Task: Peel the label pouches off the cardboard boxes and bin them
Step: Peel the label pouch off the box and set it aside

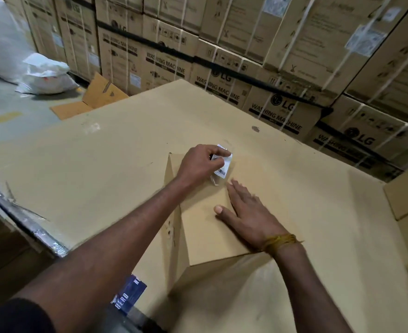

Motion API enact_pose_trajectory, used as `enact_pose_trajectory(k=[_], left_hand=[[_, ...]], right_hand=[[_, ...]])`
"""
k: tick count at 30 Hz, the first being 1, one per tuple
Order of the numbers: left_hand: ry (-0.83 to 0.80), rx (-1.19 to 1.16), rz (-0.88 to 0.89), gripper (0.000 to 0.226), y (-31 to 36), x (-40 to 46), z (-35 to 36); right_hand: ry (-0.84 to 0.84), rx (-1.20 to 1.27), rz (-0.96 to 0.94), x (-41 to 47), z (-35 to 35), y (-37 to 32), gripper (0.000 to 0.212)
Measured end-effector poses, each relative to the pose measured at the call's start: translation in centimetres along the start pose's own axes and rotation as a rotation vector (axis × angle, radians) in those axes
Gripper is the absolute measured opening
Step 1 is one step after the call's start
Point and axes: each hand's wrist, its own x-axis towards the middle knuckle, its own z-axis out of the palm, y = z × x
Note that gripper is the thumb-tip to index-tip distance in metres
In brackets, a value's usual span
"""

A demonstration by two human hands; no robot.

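Two hands worked: the left hand (pixel 199 164) pinched the label pouch (pixel 222 165), seemingly half-lifted off the small cardboard box (pixel 207 227); the right hand (pixel 246 212) pressed flat, fingers straight. Peeling low and slowly would avoid tearing.

label pouch (pixel 222 164): partly covered by the left hand (pixel 199 164); only its barcode end and a clear plastic edge show, and the print is too small to read.
small box (pixel 207 227): the top beneath the right hand (pixel 248 212) and the left forearm is hidden; its near side is in shadow.
large cardboard sheet (pixel 102 164) under the small box: runs off the bottom and right edges.
blue card (pixel 129 296), near-left of the small box: half covered by the left arm, lettering only partly legible.
white sacks (pixel 17 51), far left of the small box: cut by the left edge, blurred.
stacked cartons (pixel 222 44) behind the small box: cut off at the top and right, fine print blurred.
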Motion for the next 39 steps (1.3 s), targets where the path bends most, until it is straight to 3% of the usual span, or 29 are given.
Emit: enact_pose_trajectory(k=[4,8,12,15,17,19,20,23,25,27,29,32,33,36,39], left_hand=[[0.019,0.031,0.014,0.034,0.2,0.0,0.1],[0.028,-0.011,-0.013,0.031,0.1,-0.1,-0.1],[0.018,0.03,0.019,0.032,0.0,-0.1,-0.3],[0.015,0.032,0.008,0.033,0.0,0.0,-0.1],[0.026,0.024,-0.001,0.031,0.1,-0.1,0.0],[0.035,0.012,-0.006,0.031,0.0,-0.1,0.0],[0.039,-0.002,-0.006,0.032,0.0,-0.1,-0.1],[0.059,-0.039,-0.014,0.032,0.0,-0.1,-0.2],[0.059,-0.051,-0.006,0.031,-0.1,-0.1,-0.1],[0.063,-0.04,0.001,0.031,-0.1,0.0,-0.1],[0.057,-0.044,0.0,0.031,-0.1,0.0,-0.1],[0.052,-0.047,-0.017,0.033,-0.2,-0.1,0.0],[0.055,-0.045,-0.017,0.032,-0.3,-0.1,0.0],[0.067,-0.048,-0.014,0.032,-0.2,0.0,-0.1],[0.064,-0.032,-0.002,0.03,-0.3,0.0,0.0]], right_hand=[[0.031,0.019,0.009,3.3,-0.3,0.0,0.08],[0.05,0.057,-0.061,-1.8,1.3,-0.4,0.083],[0.008,0.003,-0.122,-4.6,1.8,-0.3,0.098],[-0.02,0.011,-0.118,-1.6,0.2,2.1,0.078],[0.046,-0.016,0.101,1.2,-1.6,5.3,0.077],[0.162,0.01,0.423,2.4,-3.4,7.8,0.09],[0.218,0.065,0.487,2.3,-3.7,8.1,0.094],[0.305,0.189,0.181,0.3,-2.2,5.0,0.079],[0.156,0.166,-0.095,-1.4,-0.2,1.8,0.079],[0.05,0.044,-0.242,-1.6,1.2,1.2,0.082],[0.112,0.016,-0.161,0.5,0.7,2.9,0.076],[0.21,0.018,0.235,2.8,-1.5,5.4,0.071],[0.244,0.059,0.281,2.9,-1.9,5.4,0.072],[0.282,0.153,0.015,0.8,-1.0,2.4,0.07],[0.05,-0.007,-0.324,-1.3,1.2,0.5,0.072]])
